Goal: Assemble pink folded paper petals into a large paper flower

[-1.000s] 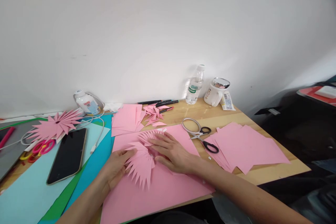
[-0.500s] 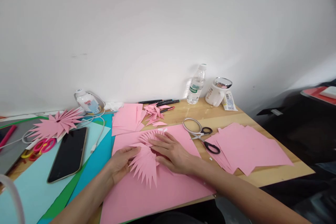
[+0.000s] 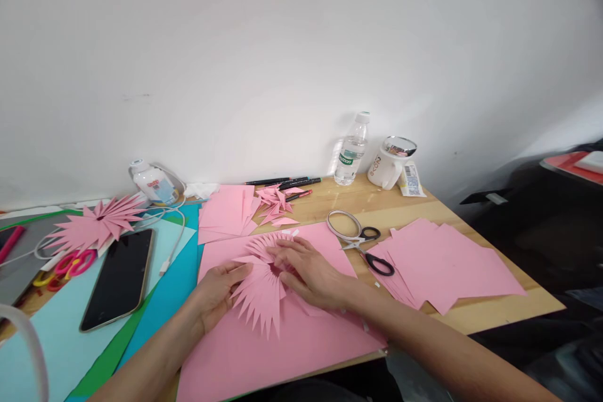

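A pleated pink paper flower (image 3: 260,292), a ring of overlapping pointed folds, lies over a large pink sheet (image 3: 235,361). My left hand (image 3: 219,292) pinches its left edge, thumb on top and fingers underneath. From the right, my right hand (image 3: 308,273) is closed on the ring's upper right part, its fingers bent near the centre hole and hiding the folds there. To the right of that hand lie black-handled scissors (image 3: 379,264) and a roll of tape (image 3: 345,224).
Pink paper sheets (image 3: 452,264) lie at right, a smaller pink stack (image 3: 226,210) behind. Along the wall stand a water bottle (image 3: 352,151), a mug (image 3: 391,163) and a white bottle (image 3: 153,182). A phone (image 3: 120,279) and another paper flower (image 3: 98,223) are at left.
The fingers of my right hand have drawn in and bent more; before, they lay flatter across the folds. My left hand keeps its pinch. The view has shifted slightly.
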Motion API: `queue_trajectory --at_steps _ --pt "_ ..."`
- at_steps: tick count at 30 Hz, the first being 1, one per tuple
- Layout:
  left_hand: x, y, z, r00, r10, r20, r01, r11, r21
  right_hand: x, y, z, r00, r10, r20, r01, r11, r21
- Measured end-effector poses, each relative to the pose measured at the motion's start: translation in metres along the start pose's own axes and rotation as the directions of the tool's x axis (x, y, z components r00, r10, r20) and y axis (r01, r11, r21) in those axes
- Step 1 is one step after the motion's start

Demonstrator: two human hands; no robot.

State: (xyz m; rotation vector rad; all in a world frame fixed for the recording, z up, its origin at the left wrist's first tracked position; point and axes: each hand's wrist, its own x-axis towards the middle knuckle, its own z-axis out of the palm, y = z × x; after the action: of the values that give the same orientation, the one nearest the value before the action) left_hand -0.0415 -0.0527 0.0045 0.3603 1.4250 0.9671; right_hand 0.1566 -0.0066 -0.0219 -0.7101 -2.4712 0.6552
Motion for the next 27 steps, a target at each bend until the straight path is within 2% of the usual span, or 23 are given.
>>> queue_trajectory --at_steps 5,10,16,23,27 --pt "0.002 -0.001 -0.002 1.000 0.003 0.014 -0.003 1.000 0.000 0.020 0.013 -0.001 0.994 -0.045 -0.096 0.058 0.988 0.140" --pt "0.001 -0.001 -0.004 1.000 0.004 0.021 -0.004 1.000 -0.008 0.029 0.020 0.011 0.977 0.064 -0.202 0.003 0.948 0.319" --pt "0.004 -0.001 -0.003 0.999 -0.001 0.054 0.002 1.000 -0.015 0.026 0.022 0.020 0.969 0.093 -0.229 -0.010 0.940 0.342" --pt "0.011 -0.002 -0.002 0.992 0.012 0.125 -0.022 0.997 0.077 0.027 0.021 0.021 0.969 0.121 -0.214 -0.038 0.933 0.357" --pt "0.010 0.000 -0.001 0.994 0.007 0.113 -0.018 0.995 0.102 0.028 0.020 0.020 0.966 0.160 -0.202 -0.081 0.932 0.353"
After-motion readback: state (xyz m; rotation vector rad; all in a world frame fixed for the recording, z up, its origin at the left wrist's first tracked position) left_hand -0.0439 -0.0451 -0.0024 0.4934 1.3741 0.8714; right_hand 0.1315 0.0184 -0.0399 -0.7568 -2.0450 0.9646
